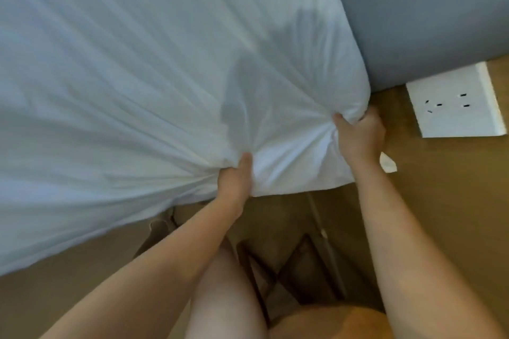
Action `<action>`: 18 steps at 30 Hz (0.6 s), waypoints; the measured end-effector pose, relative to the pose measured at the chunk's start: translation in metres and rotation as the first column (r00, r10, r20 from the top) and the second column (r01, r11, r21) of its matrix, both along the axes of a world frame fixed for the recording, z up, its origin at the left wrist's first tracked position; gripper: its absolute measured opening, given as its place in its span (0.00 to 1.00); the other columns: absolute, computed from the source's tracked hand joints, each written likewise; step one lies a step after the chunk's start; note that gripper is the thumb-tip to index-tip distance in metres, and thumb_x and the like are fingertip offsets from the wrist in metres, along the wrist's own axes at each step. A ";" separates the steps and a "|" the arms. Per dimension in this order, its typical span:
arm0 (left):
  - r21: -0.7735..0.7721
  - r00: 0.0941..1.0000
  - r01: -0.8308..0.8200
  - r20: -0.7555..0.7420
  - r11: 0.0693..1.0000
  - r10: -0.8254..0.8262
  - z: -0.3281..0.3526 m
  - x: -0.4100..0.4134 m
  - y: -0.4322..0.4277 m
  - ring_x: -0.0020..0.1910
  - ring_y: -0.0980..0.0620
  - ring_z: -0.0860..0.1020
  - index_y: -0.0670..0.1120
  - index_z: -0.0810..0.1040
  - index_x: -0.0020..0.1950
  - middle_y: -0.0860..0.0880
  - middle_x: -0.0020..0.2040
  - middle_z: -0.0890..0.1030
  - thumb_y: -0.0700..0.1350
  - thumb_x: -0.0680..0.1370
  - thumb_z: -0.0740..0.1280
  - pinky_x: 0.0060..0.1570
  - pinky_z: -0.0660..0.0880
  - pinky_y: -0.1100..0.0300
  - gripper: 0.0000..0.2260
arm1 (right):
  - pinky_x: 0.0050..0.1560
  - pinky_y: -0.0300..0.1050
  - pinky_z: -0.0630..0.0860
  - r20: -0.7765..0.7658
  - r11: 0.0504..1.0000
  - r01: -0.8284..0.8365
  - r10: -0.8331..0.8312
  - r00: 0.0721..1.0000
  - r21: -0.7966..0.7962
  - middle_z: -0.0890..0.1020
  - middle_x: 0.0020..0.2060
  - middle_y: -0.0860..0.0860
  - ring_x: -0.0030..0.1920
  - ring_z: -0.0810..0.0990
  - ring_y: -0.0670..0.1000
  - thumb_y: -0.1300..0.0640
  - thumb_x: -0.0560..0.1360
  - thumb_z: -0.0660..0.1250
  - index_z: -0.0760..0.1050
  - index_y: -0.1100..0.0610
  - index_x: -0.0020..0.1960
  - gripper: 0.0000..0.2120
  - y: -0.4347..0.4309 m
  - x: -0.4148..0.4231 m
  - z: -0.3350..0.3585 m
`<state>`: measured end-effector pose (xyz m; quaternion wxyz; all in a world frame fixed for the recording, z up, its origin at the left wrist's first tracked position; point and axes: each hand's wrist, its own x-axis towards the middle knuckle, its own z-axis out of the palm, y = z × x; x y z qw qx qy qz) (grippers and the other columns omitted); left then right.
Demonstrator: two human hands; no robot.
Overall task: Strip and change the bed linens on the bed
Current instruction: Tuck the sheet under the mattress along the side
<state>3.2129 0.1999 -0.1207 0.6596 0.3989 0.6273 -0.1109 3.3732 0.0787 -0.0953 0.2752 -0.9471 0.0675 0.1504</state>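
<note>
**Sheet corner taken in both hands**

White bed sheet (137,77): lies over the mattress, spreading up and left from the mattress corner (359,91). Creases fan out from two gathered points close to that corner.

Handling, as judged: soft, light, limp cloth. It bunches readily and should hold in a fist, but it may drag where mattress weight pins it. Best hold is a full bunch at the corner's edge, where the cloth wraps under, not on the flat top.

Grey panel (427,8): just behind the corner.

White socket plate (454,107): right of the corner, well apart.

Left hand (235,176): fingers curled tight round a bunch of sheet on the near edge, left of the corner.

Right hand (360,135): grips the sheet at the corner itself, thumb on top, fingertips hidden in the fold.

Small white tag (388,164): below the corner, beside the right wrist. Cannot tell if it is attached.
</note>
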 end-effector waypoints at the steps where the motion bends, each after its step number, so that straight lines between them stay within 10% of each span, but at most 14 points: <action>1: -0.046 0.996 0.019 -0.089 0.999 -0.024 -0.017 -0.010 0.007 0.61 0.46 0.75 0.44 0.71 0.67 0.47 0.61 0.77 0.55 0.78 0.64 0.54 0.75 0.54 0.22 | 0.51 0.45 0.70 -0.077 0.995 0.000 -0.008 0.997 -0.101 0.76 0.56 0.55 0.56 0.74 0.56 0.56 0.74 0.67 0.70 0.60 0.58 0.16 0.002 -0.009 -0.020; 4: -0.211 0.990 -0.066 -0.136 0.975 0.037 -0.043 -0.040 0.027 0.59 0.48 0.76 0.50 0.70 0.66 0.51 0.61 0.77 0.64 0.72 0.67 0.42 0.72 0.57 0.28 | 0.65 0.55 0.63 -0.156 0.956 0.003 -0.051 0.986 -0.293 0.64 0.69 0.60 0.68 0.63 0.61 0.61 0.76 0.61 0.59 0.60 0.71 0.25 0.017 -0.041 -0.057; 10: -0.307 0.845 -0.532 -0.136 0.789 0.517 -0.033 -0.089 0.057 0.66 0.47 0.72 0.49 0.68 0.71 0.48 0.67 0.73 0.72 0.48 0.72 0.67 0.63 0.47 0.55 | 0.72 0.55 0.51 -0.097 0.909 -0.400 0.390 0.916 -0.120 0.51 0.75 0.61 0.74 0.50 0.60 0.61 0.75 0.60 0.48 0.58 0.77 0.34 0.080 -0.121 -0.049; 14: -0.237 0.468 -0.873 -0.168 0.425 0.868 -0.031 -0.127 0.095 0.58 0.42 0.77 0.47 0.72 0.66 0.44 0.61 0.77 0.67 0.65 0.71 0.60 0.73 0.43 0.36 | 0.72 0.55 0.50 -0.191 0.637 -0.771 0.758 0.624 0.009 0.54 0.75 0.60 0.74 0.52 0.60 0.57 0.75 0.61 0.52 0.56 0.76 0.32 0.133 -0.174 -0.038; 18: -0.175 0.360 -0.924 -0.110 0.339 0.926 -0.030 -0.153 0.123 0.54 0.44 0.79 0.47 0.76 0.61 0.44 0.58 0.79 0.60 0.72 0.70 0.53 0.78 0.48 0.24 | 0.71 0.56 0.52 -0.189 0.395 -0.918 0.899 0.394 -0.033 0.54 0.75 0.58 0.73 0.53 0.61 0.54 0.76 0.60 0.52 0.53 0.76 0.31 0.175 -0.200 -0.037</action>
